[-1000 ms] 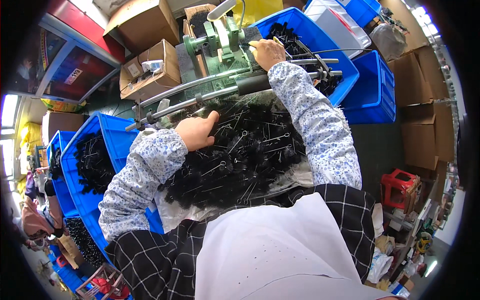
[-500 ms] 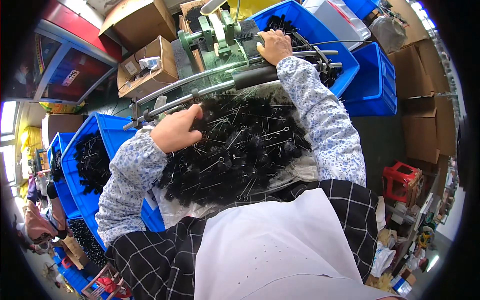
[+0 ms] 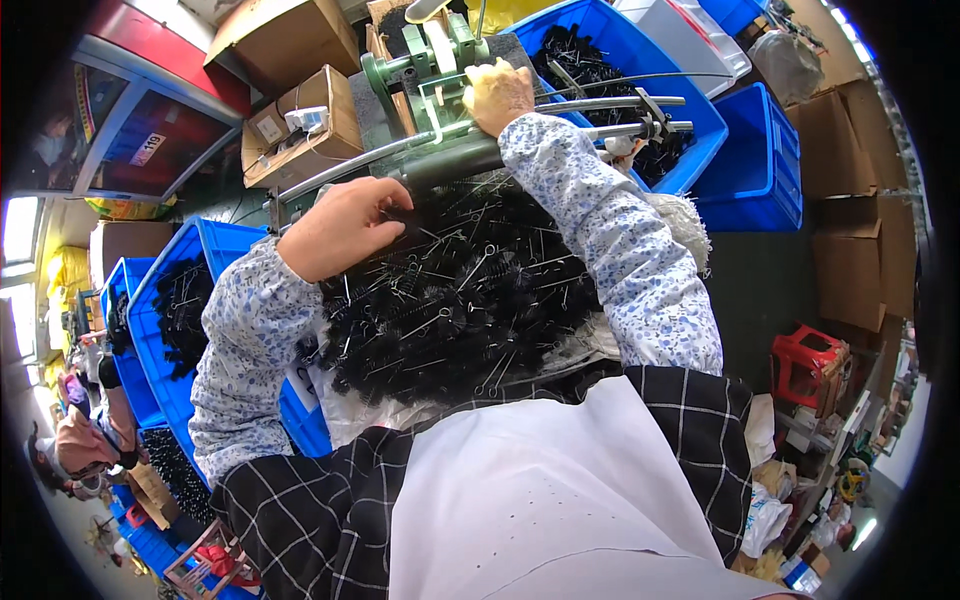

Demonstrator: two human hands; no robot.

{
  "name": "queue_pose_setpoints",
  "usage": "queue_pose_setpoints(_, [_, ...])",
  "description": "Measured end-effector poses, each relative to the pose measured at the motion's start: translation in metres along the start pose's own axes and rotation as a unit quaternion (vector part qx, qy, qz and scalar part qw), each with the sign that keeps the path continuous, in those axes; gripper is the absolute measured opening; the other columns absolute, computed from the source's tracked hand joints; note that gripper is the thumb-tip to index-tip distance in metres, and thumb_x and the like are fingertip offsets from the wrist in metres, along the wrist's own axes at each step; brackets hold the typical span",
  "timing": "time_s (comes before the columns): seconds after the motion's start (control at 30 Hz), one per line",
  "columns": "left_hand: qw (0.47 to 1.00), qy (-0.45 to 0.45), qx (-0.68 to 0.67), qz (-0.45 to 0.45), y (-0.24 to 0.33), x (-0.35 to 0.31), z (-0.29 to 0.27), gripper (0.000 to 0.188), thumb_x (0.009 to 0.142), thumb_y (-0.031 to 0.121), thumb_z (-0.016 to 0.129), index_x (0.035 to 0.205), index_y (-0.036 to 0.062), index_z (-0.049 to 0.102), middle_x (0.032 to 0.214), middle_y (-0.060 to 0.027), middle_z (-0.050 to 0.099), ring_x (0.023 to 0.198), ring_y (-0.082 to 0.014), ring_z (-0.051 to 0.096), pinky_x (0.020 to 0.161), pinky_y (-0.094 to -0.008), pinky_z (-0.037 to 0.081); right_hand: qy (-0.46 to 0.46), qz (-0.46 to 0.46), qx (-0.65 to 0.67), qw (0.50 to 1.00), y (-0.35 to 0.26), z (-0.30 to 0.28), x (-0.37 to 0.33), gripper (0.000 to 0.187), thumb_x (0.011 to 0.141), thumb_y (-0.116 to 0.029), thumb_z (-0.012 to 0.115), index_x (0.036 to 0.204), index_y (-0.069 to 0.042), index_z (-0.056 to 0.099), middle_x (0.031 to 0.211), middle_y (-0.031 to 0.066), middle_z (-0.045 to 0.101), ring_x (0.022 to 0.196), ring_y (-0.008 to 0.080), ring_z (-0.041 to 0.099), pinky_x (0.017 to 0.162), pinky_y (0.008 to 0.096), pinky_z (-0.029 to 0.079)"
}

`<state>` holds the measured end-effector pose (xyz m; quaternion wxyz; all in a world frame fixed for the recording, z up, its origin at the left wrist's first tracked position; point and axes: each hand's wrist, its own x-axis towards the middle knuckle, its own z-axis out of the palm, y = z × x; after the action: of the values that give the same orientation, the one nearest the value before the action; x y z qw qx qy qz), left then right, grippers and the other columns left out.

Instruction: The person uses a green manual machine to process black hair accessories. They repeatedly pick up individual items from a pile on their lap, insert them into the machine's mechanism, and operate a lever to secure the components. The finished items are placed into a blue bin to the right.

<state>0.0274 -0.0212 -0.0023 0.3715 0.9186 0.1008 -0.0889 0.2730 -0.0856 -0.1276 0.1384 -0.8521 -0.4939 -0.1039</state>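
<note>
Shifted the right hand [image 3: 500, 96] leftward since the earlier frame, closer to the green machine [image 3: 418, 66], fingers bent, hold too hidden to tell. Raised the left hand [image 3: 342, 228] near the black tube [image 3: 455, 165], fingers apart around nothing visible. Centres work at the machine, beyond heaped wire brushes [image 3: 465, 300].

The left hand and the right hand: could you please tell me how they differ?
The left hand is at the upper left of the black brush pile; the right hand is farther forward, beside the green machine. The left hand's thumb stands apart from its curled fingers; the right hand's fingers bend toward the machine, its grip unclear. Both are bare, with flowered sleeves.
</note>
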Motion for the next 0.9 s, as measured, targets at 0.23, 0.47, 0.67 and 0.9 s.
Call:
queue_pose_setpoints(0.23, [0.987, 0.129, -0.093, 0.008, -0.023, -0.003, -0.004, 0.026, 0.076, 0.012, 0.065, 0.099, 0.0036, 0.055, 0.085, -0.0114, 0.061, 0.072, -0.0156, 0.059, 0.068, -0.0281, 0.047, -0.021, 0.013, -0.055, 0.998, 0.071, -0.013, 0.001, 0.025, 0.079, -0.031, 0.053, 0.094, -0.016, 0.065, 0.088, 0.0056, 0.065, 0.092, 0.0228, 0.058, 0.078, 0.0425, 0.044])
queue_pose_setpoints(0.47, [0.988, 0.115, -0.09, 0.047, -0.011, 0.025, 0.008, 0.026, 0.076, 0.014, 0.064, 0.096, 0.0024, 0.052, 0.087, -0.0126, 0.062, 0.072, -0.0185, 0.06, 0.069, -0.0302, 0.047, -0.11, 0.026, -0.097, 0.989, 0.095, -0.032, 0.02, 0.025, 0.085, -0.031, 0.047, 0.104, -0.027, 0.064, 0.098, 0.0017, 0.064, 0.097, 0.0226, 0.058, 0.084, 0.0433, 0.043])
queue_pose_setpoints(0.67, [0.983, 0.149, -0.09, 0.051, -0.003, 0.046, 0.024, 0.023, 0.075, 0.007, 0.064, 0.094, 0.0025, 0.053, 0.086, -0.0071, 0.06, 0.072, -0.0134, 0.057, 0.069, -0.0273, 0.046, 0.043, -0.027, -0.003, 0.999, 0.099, -0.083, -0.004, 0.03, 0.088, -0.03, 0.05, 0.113, -0.014, 0.057, 0.102, 0.0105, 0.062, 0.085, 0.028, 0.062, 0.073, 0.0402, 0.05])
queue_pose_setpoints(0.9, [0.966, 0.221, -0.106, 0.081, -0.007, 0.061, 0.037, 0.031, 0.076, 0.004, 0.064, 0.104, 0.005, 0.049, 0.094, -0.0075, 0.057, 0.076, -0.0132, 0.058, 0.07, -0.0288, 0.047, -0.173, -0.071, 0.367, 0.911, -0.005, -0.083, -0.063, 0.03, 0.083, -0.021, 0.057, 0.109, -0.005, 0.058, 0.094, 0.0169, 0.063, 0.085, 0.0291, 0.061, 0.076, 0.0365, 0.048])
